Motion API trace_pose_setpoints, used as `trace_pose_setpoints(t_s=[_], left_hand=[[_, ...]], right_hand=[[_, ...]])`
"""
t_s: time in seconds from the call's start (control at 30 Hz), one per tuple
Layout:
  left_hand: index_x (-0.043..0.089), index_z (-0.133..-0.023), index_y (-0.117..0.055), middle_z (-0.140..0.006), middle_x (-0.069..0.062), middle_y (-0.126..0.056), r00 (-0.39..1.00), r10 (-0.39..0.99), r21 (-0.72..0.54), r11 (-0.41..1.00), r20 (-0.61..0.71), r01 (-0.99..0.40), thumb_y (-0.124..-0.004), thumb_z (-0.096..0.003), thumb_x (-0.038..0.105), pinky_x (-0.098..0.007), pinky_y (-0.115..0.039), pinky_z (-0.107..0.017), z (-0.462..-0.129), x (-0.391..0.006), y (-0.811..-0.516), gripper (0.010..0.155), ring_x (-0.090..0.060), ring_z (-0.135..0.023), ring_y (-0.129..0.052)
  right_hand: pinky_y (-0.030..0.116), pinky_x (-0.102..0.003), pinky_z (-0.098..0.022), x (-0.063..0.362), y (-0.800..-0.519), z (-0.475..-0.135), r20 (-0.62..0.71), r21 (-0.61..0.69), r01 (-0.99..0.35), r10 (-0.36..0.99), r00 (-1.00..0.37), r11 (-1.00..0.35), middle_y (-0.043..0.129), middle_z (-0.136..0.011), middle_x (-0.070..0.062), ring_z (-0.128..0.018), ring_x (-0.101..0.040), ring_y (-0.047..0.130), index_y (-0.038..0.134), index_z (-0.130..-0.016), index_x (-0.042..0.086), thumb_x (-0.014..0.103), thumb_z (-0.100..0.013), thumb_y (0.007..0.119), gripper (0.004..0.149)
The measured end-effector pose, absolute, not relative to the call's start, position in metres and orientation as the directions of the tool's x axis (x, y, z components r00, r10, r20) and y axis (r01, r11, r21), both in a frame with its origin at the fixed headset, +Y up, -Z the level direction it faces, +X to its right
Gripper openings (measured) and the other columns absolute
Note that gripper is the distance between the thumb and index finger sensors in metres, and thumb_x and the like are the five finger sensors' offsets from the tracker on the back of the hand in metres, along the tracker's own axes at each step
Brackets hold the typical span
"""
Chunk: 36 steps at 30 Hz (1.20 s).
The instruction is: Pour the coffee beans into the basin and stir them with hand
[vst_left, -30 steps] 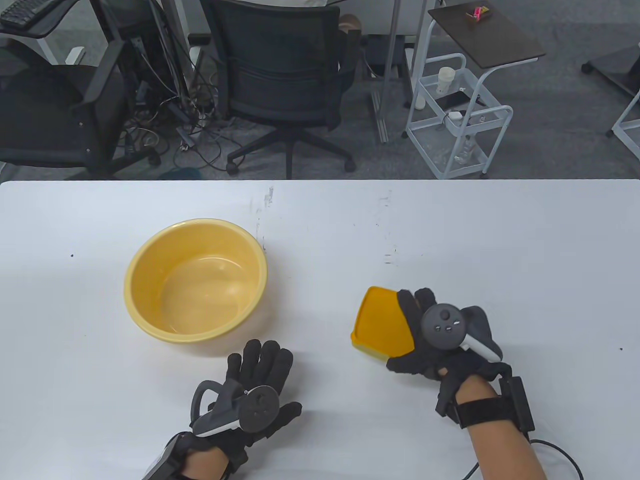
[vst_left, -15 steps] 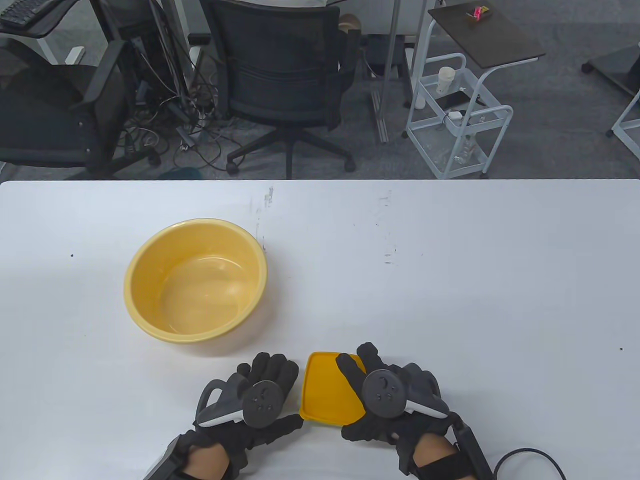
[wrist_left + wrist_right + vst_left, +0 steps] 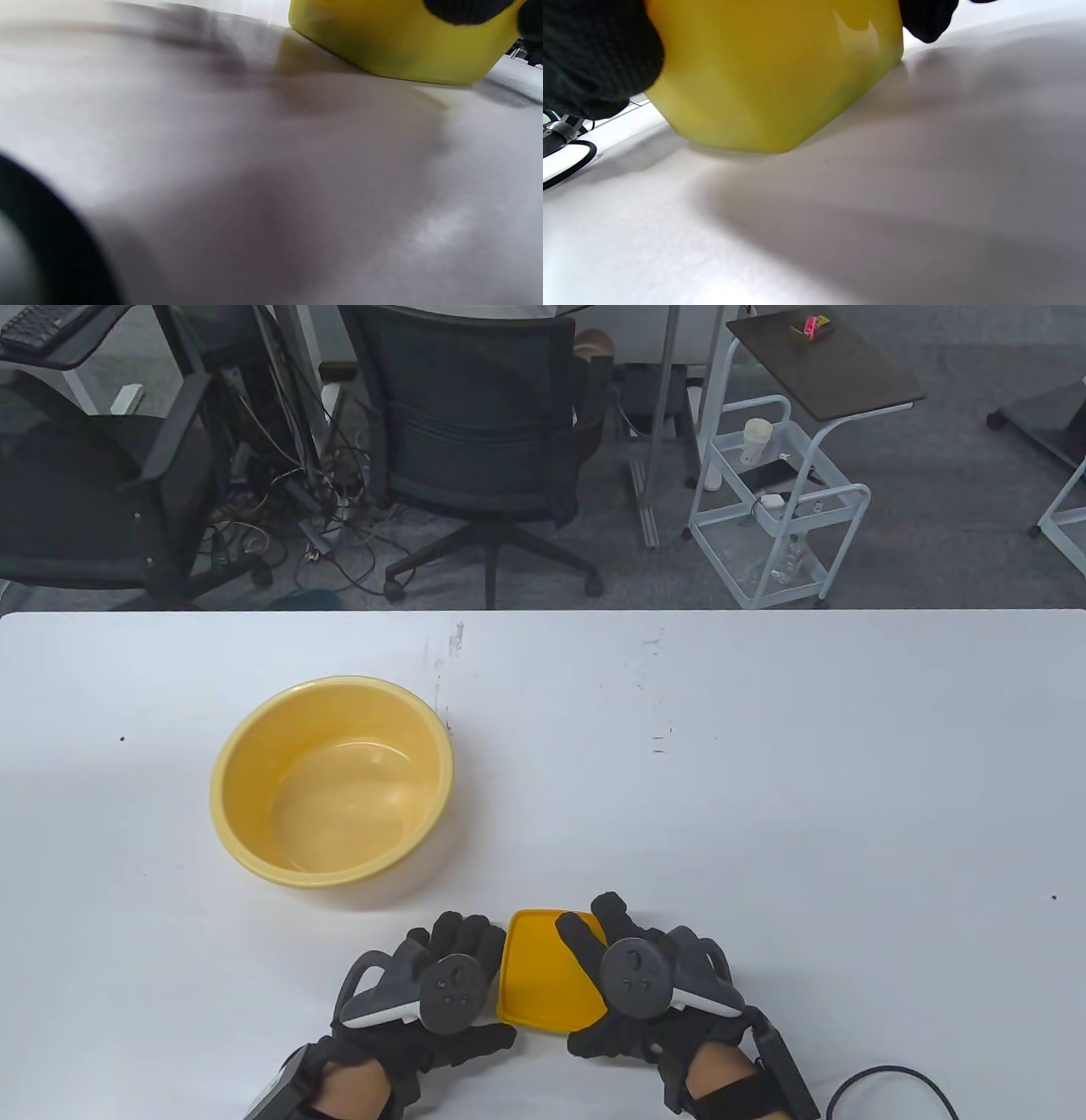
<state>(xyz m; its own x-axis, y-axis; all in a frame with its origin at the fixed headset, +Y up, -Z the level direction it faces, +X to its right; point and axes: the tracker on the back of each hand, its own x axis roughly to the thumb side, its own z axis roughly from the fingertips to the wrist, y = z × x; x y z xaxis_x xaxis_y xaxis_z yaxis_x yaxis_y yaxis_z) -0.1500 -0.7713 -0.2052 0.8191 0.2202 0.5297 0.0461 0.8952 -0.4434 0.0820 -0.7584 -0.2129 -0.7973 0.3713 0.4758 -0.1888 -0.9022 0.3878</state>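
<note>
The empty yellow basin (image 3: pixel 331 780) stands left of centre on the white table (image 3: pixel 764 814). A yellow container with an orange-yellow lid (image 3: pixel 543 976) sits near the front edge; its beans are hidden by the shut lid. My right hand (image 3: pixel 594 942) grips it, fingers over the lid, thumb on the near side. My left hand (image 3: pixel 454 942) lies with straight fingers right beside the container's left edge. Both wrist views show the container's yellow wall (image 3: pixel 403 42) (image 3: pixel 772 72) on the table, with black gloved fingers (image 3: pixel 594 55) against it.
A black cable (image 3: pixel 891 1082) loops on the table at the front right, also seen in the right wrist view as a cable (image 3: pixel 568 165). Office chairs (image 3: pixel 484 432) and a white cart (image 3: pixel 780 517) stand beyond the far edge.
My right hand has carried the container from the right-middle of the table to the front centre, beside my left hand. The left hand has shifted slightly right towards it.
</note>
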Motion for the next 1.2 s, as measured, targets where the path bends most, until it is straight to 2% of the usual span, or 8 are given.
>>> trace_pose_setpoints(t_s=[0.17, 0.27, 0.33, 0.43, 0.57, 0.67, 0.8, 1.2], left_hand=[[0.010, -0.108, -0.011, -0.117, -0.026, -0.018, 0.817, 0.226, -0.458, 0.887, 0.531, 0.053, -0.063, -0.0463, 0.068, -0.067, -0.027, -0.075, -0.205, -0.149, -0.772, 0.100, -0.058, -0.109, -0.025], [0.009, -0.108, -0.012, -0.117, -0.026, -0.019, 0.818, 0.220, -0.458, 0.887, 0.531, 0.058, -0.063, -0.0460, 0.068, -0.067, -0.027, -0.075, -0.204, -0.149, -0.772, 0.100, -0.058, -0.109, -0.026], [0.008, -0.108, -0.012, -0.117, -0.026, -0.019, 0.821, 0.221, -0.455, 0.889, 0.526, 0.052, -0.063, -0.0457, 0.069, -0.067, -0.027, -0.075, -0.205, -0.150, -0.772, 0.101, -0.058, -0.109, -0.025], [0.006, -0.107, -0.009, -0.117, -0.026, -0.016, 0.829, 0.226, -0.461, 0.886, 0.511, 0.043, -0.063, -0.0456, 0.069, -0.067, -0.026, -0.075, -0.208, -0.149, -0.774, 0.103, -0.058, -0.109, -0.023], [0.004, -0.104, -0.002, -0.117, -0.025, -0.015, 0.827, 0.251, -0.497, 0.867, 0.503, 0.039, -0.062, -0.0455, 0.070, -0.067, -0.025, -0.076, -0.209, -0.149, -0.779, 0.106, -0.057, -0.109, -0.020], [0.004, -0.101, 0.002, -0.118, -0.021, -0.016, 0.799, 0.380, -0.569, 0.820, 0.466, -0.058, -0.063, -0.0454, 0.070, -0.066, -0.023, -0.076, -0.209, -0.152, -0.779, 0.109, -0.054, -0.109, -0.015], [0.005, -0.101, 0.002, -0.119, -0.017, -0.014, 0.805, 0.364, -0.574, 0.818, 0.469, -0.036, -0.068, -0.0448, 0.068, -0.065, -0.020, -0.076, -0.211, -0.153, -0.782, 0.109, -0.051, -0.109, -0.012], [0.009, -0.100, 0.005, -0.115, -0.017, -0.001, 0.800, 0.368, -0.618, 0.786, 0.473, 0.004, -0.070, -0.0460, 0.065, -0.063, -0.009, -0.074, -0.212, -0.147, -0.789, 0.108, -0.050, -0.104, 0.001]], right_hand=[[0.035, -0.075, -0.064, 0.082, -0.761, -0.212, 0.467, 0.438, -0.164, 0.380, -0.799, -0.884, -0.011, -0.098, -0.027, -0.093, -0.065, 0.043, -0.008, -0.095, 0.030, 0.066, -0.035, 0.081, 0.113], [0.011, -0.077, -0.059, 0.084, -0.749, -0.208, 0.428, 0.476, -0.205, 0.429, -0.796, -0.855, -0.013, -0.099, -0.024, -0.090, -0.069, 0.002, -0.009, -0.096, 0.030, 0.071, -0.038, 0.073, 0.108], [0.003, -0.074, -0.057, 0.083, -0.737, -0.204, 0.403, 0.447, -0.298, 0.487, -0.775, -0.844, -0.014, -0.100, -0.021, -0.088, -0.063, -0.008, -0.003, -0.101, 0.028, 0.072, -0.043, 0.065, 0.100], [0.002, -0.072, -0.058, 0.066, -0.720, -0.197, 0.447, 0.319, -0.354, 0.469, -0.762, -0.879, -0.002, -0.106, -0.021, -0.092, -0.057, -0.007, 0.012, -0.107, 0.016, 0.070, -0.045, 0.061, 0.096], [0.003, -0.069, -0.060, 0.022, -0.731, -0.193, 0.532, 0.258, -0.171, 0.288, -0.796, -0.951, 0.004, -0.107, -0.019, -0.094, -0.051, -0.007, 0.018, -0.107, 0.012, 0.068, -0.045, 0.059, 0.093], [0.004, -0.068, -0.061, 0.007, -0.746, -0.197, 0.545, 0.236, -0.092, 0.210, -0.812, -0.967, 0.005, -0.107, -0.020, -0.095, -0.050, -0.005, 0.019, -0.107, 0.011, 0.068, -0.045, 0.059, 0.092], [0.000, -0.066, -0.061, 0.007, -0.761, -0.201, 0.506, 0.352, -0.158, 0.329, -0.798, -0.923, 0.001, -0.105, -0.019, -0.094, -0.050, -0.008, 0.015, -0.106, 0.011, 0.067, -0.046, 0.059, 0.093], [0.004, -0.066, -0.063, 0.002, -0.764, -0.197, 0.535, 0.262, -0.107, 0.236, -0.811, -0.959, 0.007, -0.108, -0.017, -0.096, -0.050, -0.002, 0.014, -0.105, 0.014, 0.063, -0.046, 0.067, 0.094]])
